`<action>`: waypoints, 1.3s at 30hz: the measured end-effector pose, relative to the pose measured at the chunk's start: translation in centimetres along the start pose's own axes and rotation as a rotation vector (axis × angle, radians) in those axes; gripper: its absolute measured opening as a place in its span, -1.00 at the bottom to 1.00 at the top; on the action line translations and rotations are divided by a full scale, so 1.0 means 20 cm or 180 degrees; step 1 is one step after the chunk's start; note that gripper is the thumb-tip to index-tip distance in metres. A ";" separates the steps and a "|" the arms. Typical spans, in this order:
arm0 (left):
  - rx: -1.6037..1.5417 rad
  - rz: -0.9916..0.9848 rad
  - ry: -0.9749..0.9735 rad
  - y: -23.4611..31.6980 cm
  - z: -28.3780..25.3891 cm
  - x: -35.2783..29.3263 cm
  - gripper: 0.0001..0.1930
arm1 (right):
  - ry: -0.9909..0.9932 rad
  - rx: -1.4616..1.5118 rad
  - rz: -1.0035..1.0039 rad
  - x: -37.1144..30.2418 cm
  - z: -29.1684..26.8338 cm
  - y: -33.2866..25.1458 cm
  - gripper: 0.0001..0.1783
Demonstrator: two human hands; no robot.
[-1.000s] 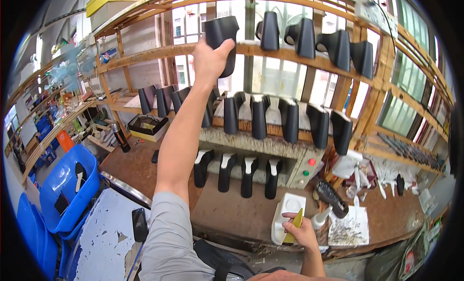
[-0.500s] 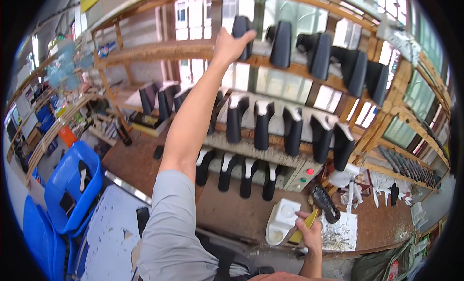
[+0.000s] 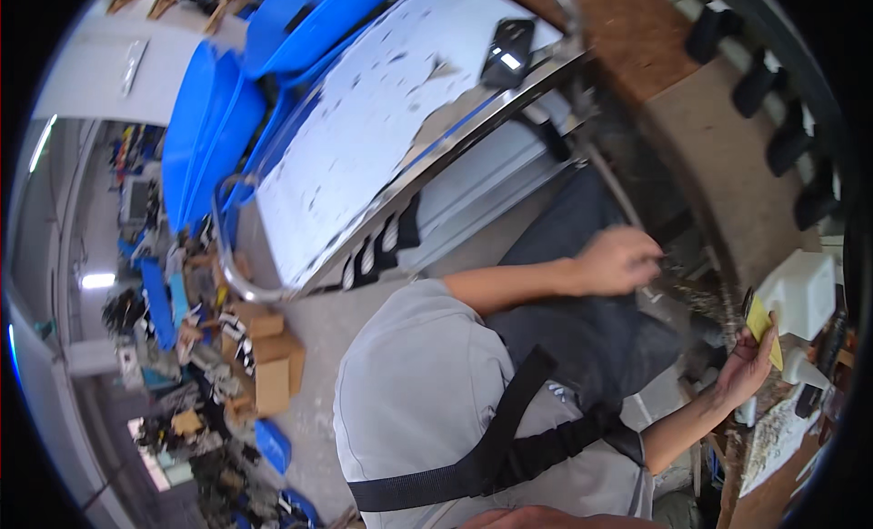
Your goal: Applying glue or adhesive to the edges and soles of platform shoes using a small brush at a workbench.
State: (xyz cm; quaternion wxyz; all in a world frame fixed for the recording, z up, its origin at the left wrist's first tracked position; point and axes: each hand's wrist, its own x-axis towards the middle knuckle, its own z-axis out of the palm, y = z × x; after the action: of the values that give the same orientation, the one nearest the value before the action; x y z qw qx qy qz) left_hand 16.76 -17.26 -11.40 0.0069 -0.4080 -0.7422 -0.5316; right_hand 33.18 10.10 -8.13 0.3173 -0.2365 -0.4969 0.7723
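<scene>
My left hand (image 3: 620, 260) is above my dark-clad lap, its fingers curled and smeared by motion. I see nothing in it, but its inner side is hidden. At the right, my right hand (image 3: 747, 358) grips a flat yellow strip (image 3: 760, 320) whose exact kind I cannot make out. Just beyond that hand stands a white plastic container (image 3: 800, 294) on the brown workbench (image 3: 723, 151). Several black shoe-like pieces with white insides, one of them a black piece (image 3: 755, 85), line the far right edge.
To the left is a metal-framed cart with a worn white top (image 3: 364, 138), bearing a black phone (image 3: 507, 54). Blue plastic bins (image 3: 205, 138) stand behind it. Cardboard boxes (image 3: 273, 383) and heaped scraps lie on the floor. A stained white sheet (image 3: 773, 443) is on the bench.
My view has swung left and down. My left hand has come away from the black piece on the upper shelf to above my lap. My right hand still holds the yellow strip.
</scene>
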 end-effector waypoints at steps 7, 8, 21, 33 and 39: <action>0.3291 -0.3331 0.0674 -0.60 -1.01 -1.17 -0.42 | -0.0410 -0.0136 0.0273 -0.17 0.29 0.24 -0.54; 0.3919 -0.3918 0.0438 -0.64 -1.13 -1.28 -0.31 | -0.0446 -0.0165 0.0255 -0.20 0.36 0.22 -0.53; 0.1963 -0.5299 0.0069 -0.72 -1.58 -1.68 0.31 | -0.0648 -0.0402 0.0278 -0.38 0.47 0.18 -0.56; 0.2651 -0.5100 0.0197 -0.41 -1.30 -1.36 -0.06 | -0.0560 -0.0064 0.0225 -0.42 0.45 0.15 -0.66; 0.2033 -0.3586 -0.0344 0.24 -1.09 -0.87 -0.27 | -0.0251 -0.0104 0.0462 -0.42 0.56 0.15 -0.69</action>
State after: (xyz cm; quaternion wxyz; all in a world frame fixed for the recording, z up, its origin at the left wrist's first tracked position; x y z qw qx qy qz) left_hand 22.16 -44.60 -5.87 -0.1894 0.0397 -0.9634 -0.1857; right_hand 30.50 -3.75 -6.02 0.2368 -0.2464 -0.5031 0.7938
